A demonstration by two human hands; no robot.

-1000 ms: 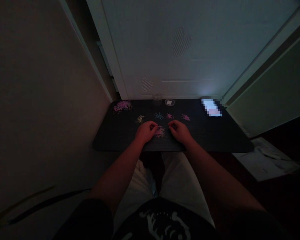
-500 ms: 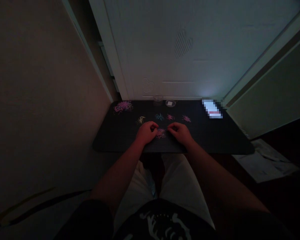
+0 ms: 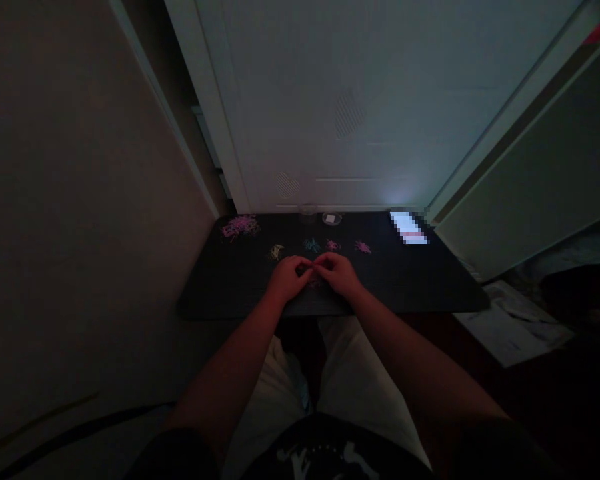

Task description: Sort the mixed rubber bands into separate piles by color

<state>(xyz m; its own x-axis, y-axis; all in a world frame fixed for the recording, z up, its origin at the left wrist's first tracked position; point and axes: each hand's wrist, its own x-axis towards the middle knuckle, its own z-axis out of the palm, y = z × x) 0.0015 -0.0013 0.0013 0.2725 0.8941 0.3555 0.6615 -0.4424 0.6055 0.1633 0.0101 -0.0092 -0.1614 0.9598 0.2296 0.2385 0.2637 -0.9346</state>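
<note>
My left hand (image 3: 290, 277) and my right hand (image 3: 337, 272) meet at the fingertips over a small mixed pile of thin, pinkish rubber-band-like loops (image 3: 316, 283). Both are closed in a pinch; whatever lies between the fingers is too small and dark to make out. My hands partly cover that pile. Just beyond them lie a yellowish pile (image 3: 277, 251), a blue pile (image 3: 311, 245), a pink pile (image 3: 333, 245) and a purplish-pink pile (image 3: 363, 247) of the same thin pieces.
At the black table's (image 3: 410, 287) far left is a larger pink and purple heap (image 3: 240, 227). A clear container (image 3: 307, 213) and a round lid (image 3: 332, 219) with a white label stand at the back. A lit phone (image 3: 408, 228) lies far right, before a white door panel (image 3: 300, 133).
My hands were apart on either side of the near pile; now they have come together, fingertips touching above it. The camera view has shifted slightly.
</note>
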